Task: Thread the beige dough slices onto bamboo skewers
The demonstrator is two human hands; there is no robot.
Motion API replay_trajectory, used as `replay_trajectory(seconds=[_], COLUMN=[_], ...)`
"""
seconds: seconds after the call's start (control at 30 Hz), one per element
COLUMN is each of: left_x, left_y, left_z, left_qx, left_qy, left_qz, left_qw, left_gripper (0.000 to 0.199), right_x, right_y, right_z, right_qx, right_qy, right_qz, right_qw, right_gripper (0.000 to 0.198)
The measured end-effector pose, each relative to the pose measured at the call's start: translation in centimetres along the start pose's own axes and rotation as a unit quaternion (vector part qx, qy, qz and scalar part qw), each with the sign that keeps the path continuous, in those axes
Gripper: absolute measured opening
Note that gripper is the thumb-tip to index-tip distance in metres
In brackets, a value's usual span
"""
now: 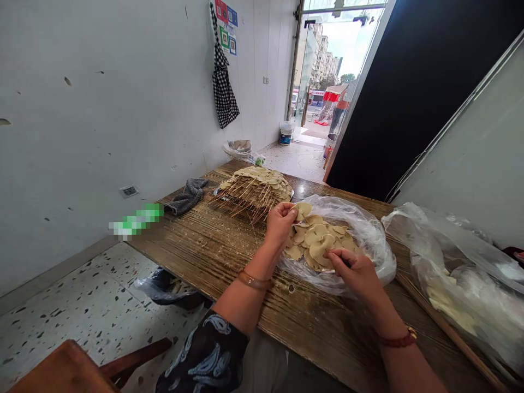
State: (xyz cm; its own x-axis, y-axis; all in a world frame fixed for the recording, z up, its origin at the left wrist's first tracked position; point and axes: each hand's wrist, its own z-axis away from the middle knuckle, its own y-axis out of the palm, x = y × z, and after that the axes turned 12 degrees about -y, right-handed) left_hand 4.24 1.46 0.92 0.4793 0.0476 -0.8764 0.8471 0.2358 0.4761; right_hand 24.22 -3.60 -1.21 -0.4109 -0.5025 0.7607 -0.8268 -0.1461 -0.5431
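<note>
My left hand [281, 221] pinches a thin, round beige slice [303, 209] between thumb and fingers, above the near pile. My right hand [352, 267] is closed on the edge of another beige slice [321, 246], lower and to the right. Beneath both hands, a pile of loose beige slices [310, 234] lies in an opened clear plastic bag [379, 252]. Beyond my left hand, a tray holds a heap of skewered slices [262, 179], their wooden sticks [249, 202] pointing toward me. Whether either hand also holds a stick, I cannot make out.
The wooden table [204, 245] carries a dark grey cloth [188, 195] at left. At right, a second plastic bag [462, 284] sits beside long thin sticks [446, 327]. A lined bin [172, 288] stands under the table's left edge, near a wooden stool [67, 371].
</note>
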Motion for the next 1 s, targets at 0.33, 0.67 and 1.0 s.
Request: replay_trajectory(seconds=[0.33, 0.67, 1.0], left_x=[0.5, 1.3, 0.6], left_y=[0.2, 0.8, 1.1], left_z=[0.0, 0.4, 1.3], left_qx=[0.013, 0.072, 0.178], left_qy=[0.024, -0.066, -0.165], left_qz=[-0.05, -0.006, 0.085], left_qw=[0.998, 0.995, 0.966], left_gripper=[0.024, 0.032, 0.037], right_x=[0.1, 0.2, 0.6], right_y=[0.7, 1.4, 1.8], right_z=[0.0, 0.0, 0.2], right_qx=[-0.014, -0.071, -0.062], right_qy=[0.042, 0.068, 0.032], right_qz=[-0.078, -0.174, -0.109], right_qw=[0.996, 0.98, 0.992], right_gripper=[0.032, 0.034, 0.036])
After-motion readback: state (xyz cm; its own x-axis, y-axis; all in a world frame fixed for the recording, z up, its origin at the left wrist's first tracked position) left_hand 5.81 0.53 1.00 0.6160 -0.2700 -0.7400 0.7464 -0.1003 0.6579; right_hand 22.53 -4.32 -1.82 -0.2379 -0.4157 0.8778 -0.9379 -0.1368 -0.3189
